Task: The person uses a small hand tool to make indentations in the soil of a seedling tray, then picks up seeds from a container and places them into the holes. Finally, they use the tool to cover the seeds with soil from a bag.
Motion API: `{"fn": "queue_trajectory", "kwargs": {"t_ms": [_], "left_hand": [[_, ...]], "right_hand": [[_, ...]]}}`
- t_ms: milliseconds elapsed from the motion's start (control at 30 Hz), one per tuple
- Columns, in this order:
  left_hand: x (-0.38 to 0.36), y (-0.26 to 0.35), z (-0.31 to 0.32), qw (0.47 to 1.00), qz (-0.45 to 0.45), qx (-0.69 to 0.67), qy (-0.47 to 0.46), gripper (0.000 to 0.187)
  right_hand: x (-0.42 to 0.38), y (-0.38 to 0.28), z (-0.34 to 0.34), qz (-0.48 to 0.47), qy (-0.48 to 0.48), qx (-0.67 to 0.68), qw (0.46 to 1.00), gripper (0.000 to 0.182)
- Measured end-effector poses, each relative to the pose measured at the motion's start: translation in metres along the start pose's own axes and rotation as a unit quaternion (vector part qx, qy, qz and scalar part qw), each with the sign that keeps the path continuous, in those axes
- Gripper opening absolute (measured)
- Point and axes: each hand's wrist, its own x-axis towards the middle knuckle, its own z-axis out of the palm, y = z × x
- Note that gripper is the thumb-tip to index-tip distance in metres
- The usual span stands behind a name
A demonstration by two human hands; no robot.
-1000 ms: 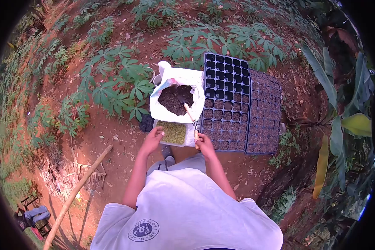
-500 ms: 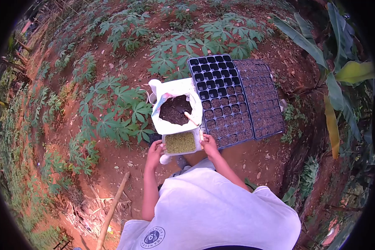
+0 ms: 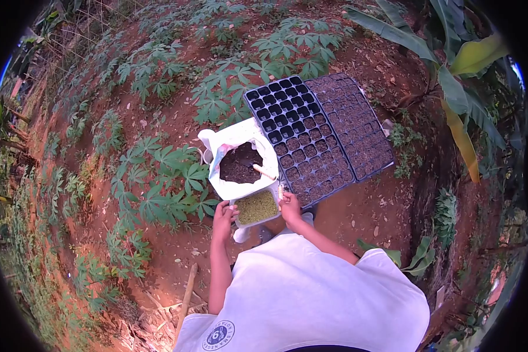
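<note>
A clear rectangular plastic tub (image 3: 238, 220) filled with yellow-green grains (image 3: 258, 207) sits in front of me. My left hand (image 3: 223, 217) grips its left rim, fingers curled and thumb at the edge. On the opposite side, my right hand (image 3: 290, 207) is closed at the right rim, beside a small wooden handle (image 3: 280, 192) that stands up at its fingertips. Whether that hand also pinches the handle I cannot tell. Right behind the tub is an open white sack (image 3: 232, 189) of dark soil (image 3: 239, 164), with a wooden-handled trowel (image 3: 264, 171) stuck in it.
A black seedling tray (image 3: 307, 141), its near cells soil-filled and far cells hollow, lies right of the sack. Another filled tray (image 3: 358, 126) adjoins it. Leafy plants (image 3: 158, 173) grow at left, a banana plant (image 3: 452, 88) at right. A wooden pole (image 3: 188, 293) lies near my left side.
The view has turned slightly, shifting the trays and plants within it. Both hands stay at the tub's sides, and the tub looks a little more tilted in view.
</note>
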Motion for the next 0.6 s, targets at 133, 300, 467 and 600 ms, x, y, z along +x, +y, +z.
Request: {"fn": "queue_trajectory", "kwargs": {"t_ms": [133,300,467,600], "left_hand": [[0.002,-0.005,-0.004,1.000,-0.001,0.025,-0.012,0.036],[0.002,-0.010,-0.010,1.000,0.004,0.004,-0.012,0.037],[0.000,-0.012,-0.018,1.000,0.006,-0.027,0.004,0.036],[-0.002,-0.013,-0.021,0.999,-0.003,-0.029,0.019,0.036]], "right_hand": [[0.000,-0.002,-0.001,-0.005,-0.037,-0.031,0.999,0.035],[0.012,0.006,-0.009,-0.057,-0.062,-0.140,0.987,0.034],[0.009,0.004,-0.012,-0.062,-0.019,-0.116,0.991,0.033],[0.013,0.019,-0.001,-0.073,0.026,-0.071,0.994,0.033]]}}
